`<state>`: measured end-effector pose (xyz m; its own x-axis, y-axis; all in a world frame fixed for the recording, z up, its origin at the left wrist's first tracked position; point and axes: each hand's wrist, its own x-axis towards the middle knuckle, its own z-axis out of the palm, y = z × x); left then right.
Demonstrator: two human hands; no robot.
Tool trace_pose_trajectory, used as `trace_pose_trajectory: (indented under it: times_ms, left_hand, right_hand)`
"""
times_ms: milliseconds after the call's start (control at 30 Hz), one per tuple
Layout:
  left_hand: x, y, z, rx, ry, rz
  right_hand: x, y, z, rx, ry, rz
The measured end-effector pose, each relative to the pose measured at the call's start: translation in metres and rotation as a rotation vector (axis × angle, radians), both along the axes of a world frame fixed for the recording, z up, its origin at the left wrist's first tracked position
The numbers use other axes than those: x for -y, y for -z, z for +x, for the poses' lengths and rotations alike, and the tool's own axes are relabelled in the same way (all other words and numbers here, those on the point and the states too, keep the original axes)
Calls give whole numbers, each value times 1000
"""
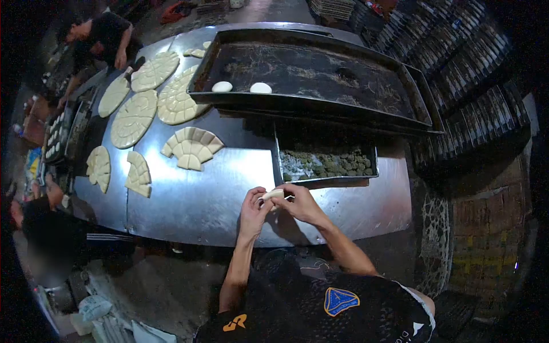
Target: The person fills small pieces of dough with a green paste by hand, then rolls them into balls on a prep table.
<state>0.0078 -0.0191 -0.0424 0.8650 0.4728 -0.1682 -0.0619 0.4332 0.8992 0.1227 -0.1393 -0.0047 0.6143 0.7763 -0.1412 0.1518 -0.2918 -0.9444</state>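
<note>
Both hands pinch a small pale piece of dough (273, 195) above the front of the metal table. My left hand (253, 214) has its thumb and fingers closed on the left side of it. From the right, my right hand (303, 206) grips the same piece, its fingertips bent around the edge. Whether anything lies inside the dough is hidden by the fingers. Just beyond my hands sits a metal tray of greenish-brown filling lumps (337, 166). Two smooth white dough balls, a left one (222, 87) and a right one (261, 88), rest in the large dark baking tray (309, 102).
On the left of the metal table (189, 214) lie several flat dough rounds (134, 118) scored into pieces, and a partly used fan-shaped one (193, 147). Stacked trays (463, 86) rise at the right. Two other people (103, 43) work along the left side.
</note>
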Motion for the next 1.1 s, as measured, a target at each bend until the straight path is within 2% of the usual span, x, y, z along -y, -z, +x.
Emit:
trace_pose_trajectory:
  times_ms: [67, 100, 133, 167, 200, 267, 400, 467, 500, 533, 600, 667, 733, 800, 867, 933, 967, 1000, 1067, 1100]
  left_hand:
    - [7, 0, -4, -71, 58, -9]
    - [6, 0, -6, -152, 111, 12]
    - [3, 4, -10, -151, 98, 16]
    - [-1, 11, -13, -189, 75, -42]
    - [-5, 15, -16, -227, 55, -101]
    - [-5, 15, -18, -224, 20, -86]
    - [-6, -4, -2, -180, -144, -113]
    - [-6, -6, 7, -201, -185, -109]
    - [-8, 1, 12, -225, -187, -124]
    - [-11, 4, 18, -247, -189, -138]
    - [-10, 8, 33, -256, -145, -134]
    - [-4, 8, 49, -269, -91, -137]
    - [5, 3, 68, -213, 0, -138]
    - [12, -4, 77, -205, 26, -101]
    - [15, -8, 86, -136, 22, -191]
    - [12, -28, 87, -173, 33, -225]
    - [9, -30, 90, -148, 92, -298]
    - [6, -32, 92, -122, 150, -370]
    - [9, -38, 96, -169, 176, -317]
    - [10, -36, 99, -135, 189, -301]
  right_hand:
    - [9, -3, 21, 150, -203, -25]
    - [10, 8, 36, 174, -232, 5]
    - [9, 4, 50, 84, -177, -4]
    - [7, -4, 69, 452, -184, -52]
    - [3, 5, 86, 638, -149, -314]
    - [-3, 23, 106, 585, -211, -411]
    - [-25, 49, 115, 637, -333, -480]
    - [-31, 52, 121, 461, -265, -557]
    - [-30, 60, 131, 429, -286, -525]
    - [-26, 44, 129, 432, -288, -520]
    - [-8, 8, 117, 380, -112, -182]
    - [-1, -8, 100, 344, -129, -124]
    - [4, -7, 72, 791, 3, -1]
    - [8, -7, 56, 854, 43, -78]
    - [24, -6, 66, 862, -12, -63]
    - [35, -17, 73, 436, 56, 23]
    - [42, -18, 78, 308, 43, -31]
    - [44, -12, 81, 310, 44, -31]
    - [46, 9, 84, 148, -11, 172]
    - [40, 4, 77, 83, 91, 318]
